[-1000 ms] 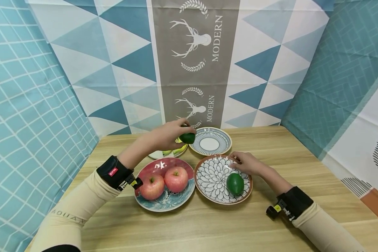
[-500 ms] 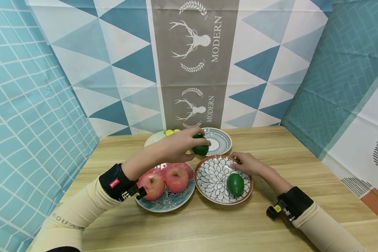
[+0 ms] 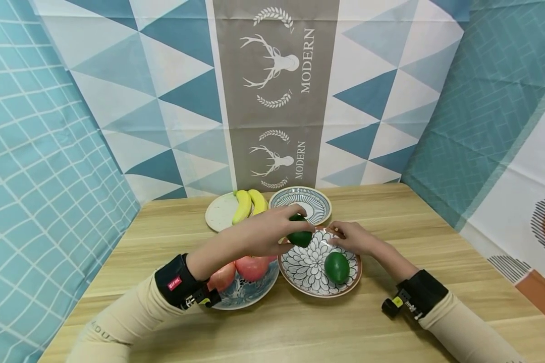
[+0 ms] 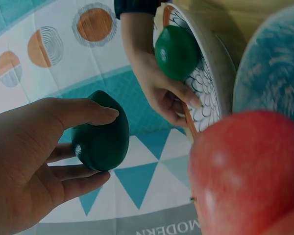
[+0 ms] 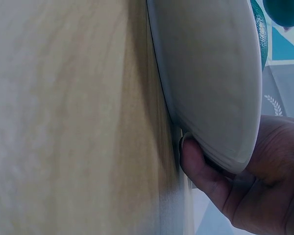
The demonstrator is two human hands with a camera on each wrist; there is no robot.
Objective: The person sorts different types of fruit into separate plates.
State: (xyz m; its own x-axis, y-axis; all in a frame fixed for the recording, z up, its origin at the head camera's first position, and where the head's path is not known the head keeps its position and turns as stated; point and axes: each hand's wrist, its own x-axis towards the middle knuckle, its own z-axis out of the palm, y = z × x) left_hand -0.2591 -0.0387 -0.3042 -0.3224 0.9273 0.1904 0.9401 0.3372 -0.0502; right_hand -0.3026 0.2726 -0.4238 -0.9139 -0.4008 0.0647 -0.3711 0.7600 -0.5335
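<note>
My left hand [image 3: 269, 233] holds a smooth dark green, lemon-shaped fruit [image 4: 105, 139] between thumb and fingers, over the far left part of a petal-patterned plate [image 3: 306, 269] with a brown rim. A second green fruit [image 3: 337, 267] of the same kind lies on that plate, toward its right side. My right hand [image 3: 355, 237] grips the plate's far right rim. From the right wrist, one digit shows bent under the pale underside [image 5: 210, 78] of the plate. Red apples [image 4: 250, 171] sit on a red and blue plate [image 3: 242, 301] to the left, partly hidden by my left arm.
Behind, a whitish plate [image 3: 218, 212] bears yellow bananas [image 3: 242, 206]. Beside it stands a blue-lined plate [image 3: 320, 204], partly covered by my left hand. Patterned cloths [image 3: 363, 91] hang around the wooden table [image 3: 309, 333] at the back and sides.
My left hand has carried the green fruit from near the bananas rightward and closer, over the petal-patterned plate. The bananas have come into fuller view. My right hand keeps its hold on the rim.
</note>
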